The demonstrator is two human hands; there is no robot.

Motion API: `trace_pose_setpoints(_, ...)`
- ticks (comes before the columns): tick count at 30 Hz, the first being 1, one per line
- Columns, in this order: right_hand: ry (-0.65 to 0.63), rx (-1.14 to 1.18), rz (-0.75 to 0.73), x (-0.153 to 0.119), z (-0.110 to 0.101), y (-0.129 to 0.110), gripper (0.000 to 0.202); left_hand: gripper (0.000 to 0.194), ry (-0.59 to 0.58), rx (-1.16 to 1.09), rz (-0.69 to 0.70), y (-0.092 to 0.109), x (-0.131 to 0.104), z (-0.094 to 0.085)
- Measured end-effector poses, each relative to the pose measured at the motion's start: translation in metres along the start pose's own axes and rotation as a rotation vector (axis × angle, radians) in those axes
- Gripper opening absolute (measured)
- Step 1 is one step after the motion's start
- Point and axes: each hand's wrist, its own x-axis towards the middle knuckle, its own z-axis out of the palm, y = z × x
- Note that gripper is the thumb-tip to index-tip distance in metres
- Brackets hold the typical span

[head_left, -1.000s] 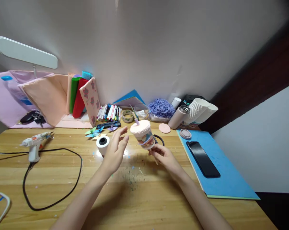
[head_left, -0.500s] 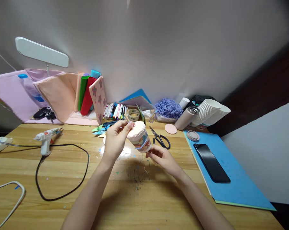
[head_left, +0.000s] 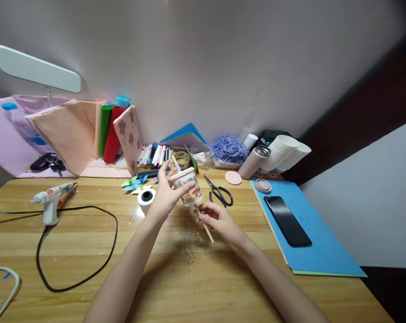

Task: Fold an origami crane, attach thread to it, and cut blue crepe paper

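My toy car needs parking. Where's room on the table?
Inside the glue gun's black cord loop, despite a tiny scrap, or between the right forearm and blue sheet. It's crowded along the wall with markers, yarn, bottle and cups, and around the hands and decorated cup.

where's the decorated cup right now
Near the middle of the head view, the decorated cup is held tilted in the left hand, with the right hand below and scissors to the right.
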Motion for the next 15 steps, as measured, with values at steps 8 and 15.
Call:
trace_pose_setpoints(8,0.146,-0.652,-0.092,0.017,-0.052,-0.010,0.024,0.065,-0.005,0.142,-0.053,0.000,0.006,0.004)
trace_pose_setpoints(15,0.388,-1.261,0.142,0.062,-0.162,0.003,0.047,0.066,-0.282,0.270,-0.083,0.009,0.001,-0.008)
